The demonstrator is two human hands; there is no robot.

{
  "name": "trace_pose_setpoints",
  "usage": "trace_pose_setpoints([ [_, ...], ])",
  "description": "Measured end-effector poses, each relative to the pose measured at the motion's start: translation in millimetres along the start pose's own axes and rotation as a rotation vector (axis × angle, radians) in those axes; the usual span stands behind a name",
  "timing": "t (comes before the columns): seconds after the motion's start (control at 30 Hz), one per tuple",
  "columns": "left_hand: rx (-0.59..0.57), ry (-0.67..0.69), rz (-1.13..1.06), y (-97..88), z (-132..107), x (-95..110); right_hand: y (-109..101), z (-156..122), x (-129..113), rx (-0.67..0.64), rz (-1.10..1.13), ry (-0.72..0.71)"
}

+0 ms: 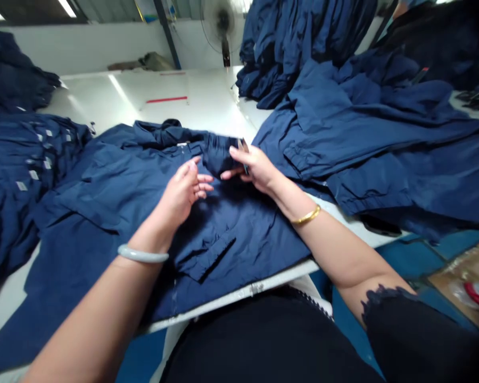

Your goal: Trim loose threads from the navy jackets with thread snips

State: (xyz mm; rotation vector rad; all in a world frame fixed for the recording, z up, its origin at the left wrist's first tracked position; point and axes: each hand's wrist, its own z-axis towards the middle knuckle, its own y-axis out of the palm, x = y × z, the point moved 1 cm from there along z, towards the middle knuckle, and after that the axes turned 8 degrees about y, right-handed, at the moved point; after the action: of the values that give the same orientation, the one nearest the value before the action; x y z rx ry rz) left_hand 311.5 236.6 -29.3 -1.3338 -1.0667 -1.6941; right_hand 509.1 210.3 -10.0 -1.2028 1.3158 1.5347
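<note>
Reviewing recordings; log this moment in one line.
right hand: metal tool, at gathered cuff | left hand: partly open, beside cuff | navy garment: spread on table

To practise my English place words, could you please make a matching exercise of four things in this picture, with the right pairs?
Things
1. gathered cuff
2. gold bangle
3. pale bangle
4. fan

Places
A. on the right arm
B. near the back wall
C. on the left arm
D. between the left hand and the right hand

Right pairs: 1-D, 2-A, 3-C, 4-B
</note>
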Motion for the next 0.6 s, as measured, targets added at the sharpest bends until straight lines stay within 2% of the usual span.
trace_pose_setpoints([
  [0.1, 0.006, -0.087, -0.036, -5.9, -6.1, -12.7, -0.4, -1.0, 19.9, -0.016, 0.042, 0.150],
  [0.23, 0.025, -0.052, 0.008, -9.5, -14.0, -21.5, 0.6, -3.8, 29.6, -0.064, 0.059, 0.179],
  [0.37, 0.006, -0.067, -0.021, -9.3, -19.7, -19.1, 3.0, -6.5, 30.8, -0.057, 0.085, 0.210],
  [0.47, 0.016, -0.074, -0.053, -9.1, -21.4, -15.9, 4.0, -6.8, 31.7, -0.039, 0.088, 0.209],
  [0.6, 0.081, 0.024, -0.128, -9.6, -22.4, -11.3, 5.0, -9.1, 30.1, 0.066, 0.015, 0.098],
])
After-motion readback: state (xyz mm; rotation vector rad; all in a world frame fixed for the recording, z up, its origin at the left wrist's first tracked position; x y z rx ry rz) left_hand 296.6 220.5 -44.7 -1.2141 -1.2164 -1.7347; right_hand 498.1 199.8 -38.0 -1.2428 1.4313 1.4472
